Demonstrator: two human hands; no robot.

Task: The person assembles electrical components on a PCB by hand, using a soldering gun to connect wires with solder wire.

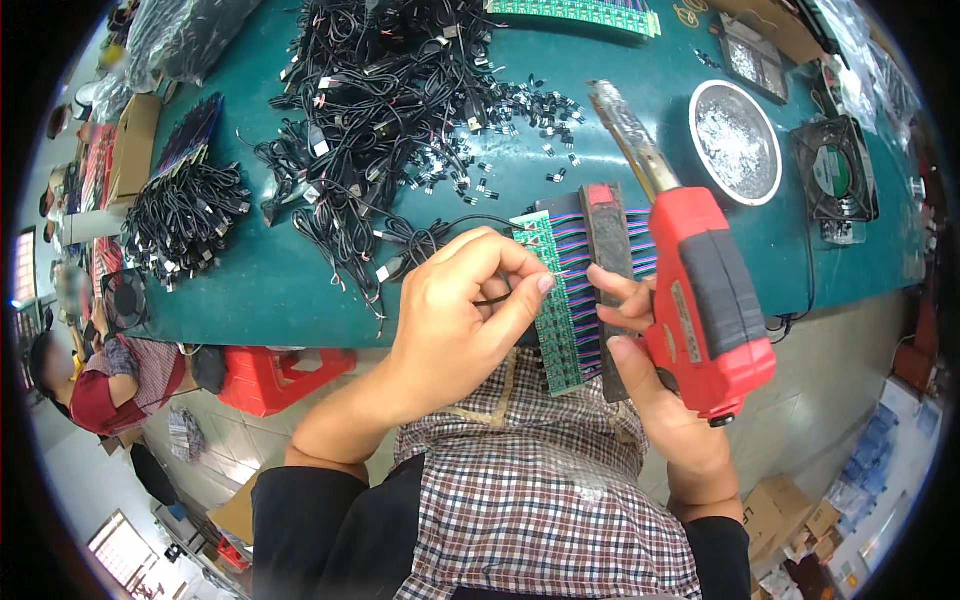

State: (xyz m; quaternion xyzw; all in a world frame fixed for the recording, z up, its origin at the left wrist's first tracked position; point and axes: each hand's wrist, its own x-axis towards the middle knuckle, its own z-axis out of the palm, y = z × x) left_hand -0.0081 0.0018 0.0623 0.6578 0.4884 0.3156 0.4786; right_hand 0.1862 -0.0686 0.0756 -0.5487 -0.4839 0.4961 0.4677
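Note:
My left hand (pixel 455 315) is closed in a pinch on a thin black cable (pixel 492 300), its fingertips at the edge of a green circuit board panel (pixel 562 355). Rows of coloured wires (pixel 573 255) run from the panel under a dark worn bar (pixel 606 235) lying across them. My right hand (pixel 665 405) grips a red and black soldering gun (pixel 708 290), its metal tip raised away from the panel and angled toward the far side. Some right fingers reach out beside the bar. The wire end at the left fingertips is too small to make out.
A big heap of black cables (pixel 370 110) and loose small connectors (pixel 470 165) cover the green table (pixel 300 315). A cable bundle (pixel 190 220) lies left. On the right stand a round bowl (pixel 697 135) of silvery bits and a fan (pixel 838 170). Another person (pixel 125 385) sits left.

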